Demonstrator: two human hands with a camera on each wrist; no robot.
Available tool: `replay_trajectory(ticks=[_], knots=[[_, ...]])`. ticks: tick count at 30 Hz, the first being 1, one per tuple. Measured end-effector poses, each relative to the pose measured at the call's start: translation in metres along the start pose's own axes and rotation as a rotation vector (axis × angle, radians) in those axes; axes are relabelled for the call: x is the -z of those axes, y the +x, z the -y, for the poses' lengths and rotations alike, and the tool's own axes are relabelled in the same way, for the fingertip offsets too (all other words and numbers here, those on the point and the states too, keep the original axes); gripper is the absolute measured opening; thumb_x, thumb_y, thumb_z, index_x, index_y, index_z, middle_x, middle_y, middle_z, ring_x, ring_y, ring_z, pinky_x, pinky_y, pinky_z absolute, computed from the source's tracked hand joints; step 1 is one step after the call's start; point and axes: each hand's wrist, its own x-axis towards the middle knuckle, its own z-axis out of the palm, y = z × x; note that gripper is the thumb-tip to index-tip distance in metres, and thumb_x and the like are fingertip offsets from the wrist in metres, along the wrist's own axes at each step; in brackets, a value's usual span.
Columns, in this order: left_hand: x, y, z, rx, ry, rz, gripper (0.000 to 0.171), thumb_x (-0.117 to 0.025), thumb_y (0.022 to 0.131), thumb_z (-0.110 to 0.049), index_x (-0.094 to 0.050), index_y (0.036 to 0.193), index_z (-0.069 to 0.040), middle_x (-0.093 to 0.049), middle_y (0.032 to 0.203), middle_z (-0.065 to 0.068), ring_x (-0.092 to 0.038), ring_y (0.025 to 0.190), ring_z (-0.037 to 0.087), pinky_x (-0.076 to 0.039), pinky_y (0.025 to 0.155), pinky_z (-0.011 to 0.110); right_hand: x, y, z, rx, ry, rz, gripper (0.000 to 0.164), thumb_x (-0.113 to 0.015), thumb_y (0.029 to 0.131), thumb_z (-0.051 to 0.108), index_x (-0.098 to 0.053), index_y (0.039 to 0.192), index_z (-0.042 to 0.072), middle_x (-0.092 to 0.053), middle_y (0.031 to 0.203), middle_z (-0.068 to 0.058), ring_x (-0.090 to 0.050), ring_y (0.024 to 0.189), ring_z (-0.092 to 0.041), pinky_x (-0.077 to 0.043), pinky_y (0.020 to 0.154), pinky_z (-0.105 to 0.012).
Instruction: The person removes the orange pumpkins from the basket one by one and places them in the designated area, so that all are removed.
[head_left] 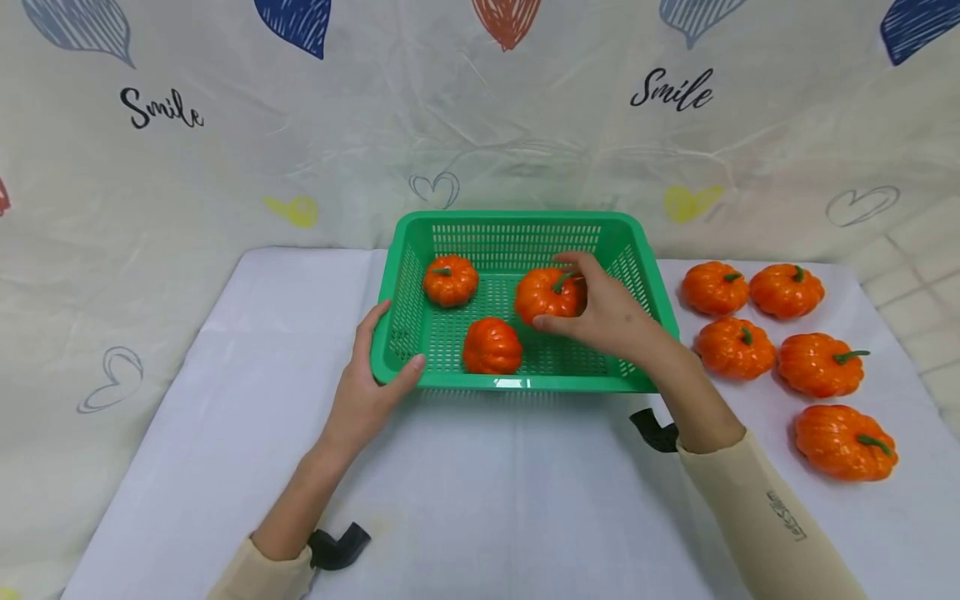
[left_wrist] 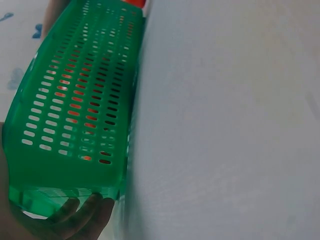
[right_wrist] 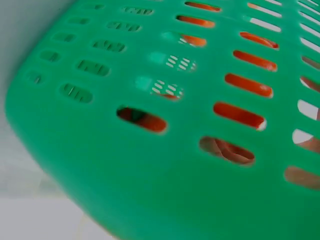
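A green plastic basket with slotted walls stands on the white-covered table. My left hand grips its left end near the front corner, thumb over the rim; in the left wrist view its fingers curl against the outside. Inside the basket, at the right, my right hand holds an orange toy pumpkin with a green stem between thumb and fingers. Two more pumpkins lie in there, one at the back left and one at the front. The basket wall hides most of that hand in the right wrist view.
Several orange pumpkins lie in a loose group on the table right of the basket, beside my right forearm. A printed sheet hangs behind the table's back edge. Black straps with curved ends are at both wrists.
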Motion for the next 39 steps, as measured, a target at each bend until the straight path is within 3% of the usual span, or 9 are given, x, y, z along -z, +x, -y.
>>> replay_trajectory(ticks=[6,12,20,22,29,34,39], knots=[[0.0,0.001,0.001,-0.001,-0.002,0.004,0.082,-0.069,0.098,-0.043,-0.017,0.161,-0.05,-0.032,0.168,-0.001,-0.045,0.142,0.025,-0.042,0.114,0.052,0.007,-0.013,0.002,-0.022,0.046,-0.05,0.096,-0.082,0.088,0.042,-0.026,0.161,0.011,-0.043,0.159,-0.018,-0.049,0.136,-0.038,-0.048,0.112,-0.057],[-0.001,0.0,0.002,-0.007,0.01,0.002,0.083,-0.07,0.098,-0.043,-0.017,0.161,-0.049,-0.032,0.168,0.0,-0.045,0.143,0.025,-0.042,0.115,0.053,0.015,-0.028,0.002,0.0,0.058,-0.083,0.089,-0.079,0.09,0.047,-0.033,0.158,0.011,-0.046,0.154,-0.015,-0.051,0.131,-0.036,-0.051,0.108,-0.058],[-0.002,-0.007,0.004,0.012,0.003,0.003,0.083,-0.071,0.097,-0.044,-0.017,0.159,-0.053,-0.033,0.168,-0.002,-0.045,0.144,0.024,-0.043,0.115,0.052,0.021,-0.051,-0.002,0.017,0.052,-0.178,0.08,-0.08,0.091,0.039,-0.039,0.156,0.016,-0.047,0.152,-0.012,-0.05,0.13,-0.034,-0.05,0.105,-0.057],[-0.002,-0.007,0.004,0.008,0.005,0.0,0.082,-0.071,0.097,-0.045,-0.017,0.159,-0.053,-0.032,0.168,-0.002,-0.045,0.143,0.024,-0.044,0.114,0.052,0.023,-0.056,-0.004,0.036,0.065,-0.21,0.077,-0.08,0.091,0.034,-0.042,0.155,0.016,-0.048,0.15,-0.011,-0.05,0.129,-0.032,-0.049,0.104,-0.052],[-0.002,-0.003,0.003,-0.005,0.013,-0.005,0.083,-0.07,0.098,-0.044,-0.016,0.161,-0.05,-0.03,0.169,-0.001,-0.044,0.143,0.025,-0.043,0.114,0.052,0.032,-0.068,-0.014,0.061,0.078,-0.28,0.073,-0.08,0.091,0.028,-0.046,0.154,0.019,-0.05,0.148,-0.007,-0.047,0.125,-0.018,-0.039,0.096,-0.017],[-0.002,-0.001,0.003,0.002,0.017,-0.005,0.083,-0.07,0.098,-0.045,-0.016,0.161,-0.05,-0.032,0.168,-0.001,-0.045,0.142,0.025,-0.044,0.113,0.051,0.04,-0.075,-0.024,0.031,0.093,-0.285,0.076,-0.08,0.091,0.026,-0.042,0.157,0.02,-0.049,0.15,-0.005,-0.045,0.12,-0.006,-0.036,0.095,-0.006],[-0.002,0.0,0.001,-0.007,0.01,-0.008,0.081,-0.069,0.099,-0.042,-0.017,0.161,-0.049,-0.031,0.168,0.0,-0.045,0.143,0.026,-0.043,0.114,0.053,0.048,-0.085,-0.035,0.002,0.077,-0.343,0.075,-0.078,0.091,0.024,-0.042,0.157,0.021,-0.05,0.144,-0.004,-0.047,0.113,-0.005,-0.042,0.08,-0.006]])
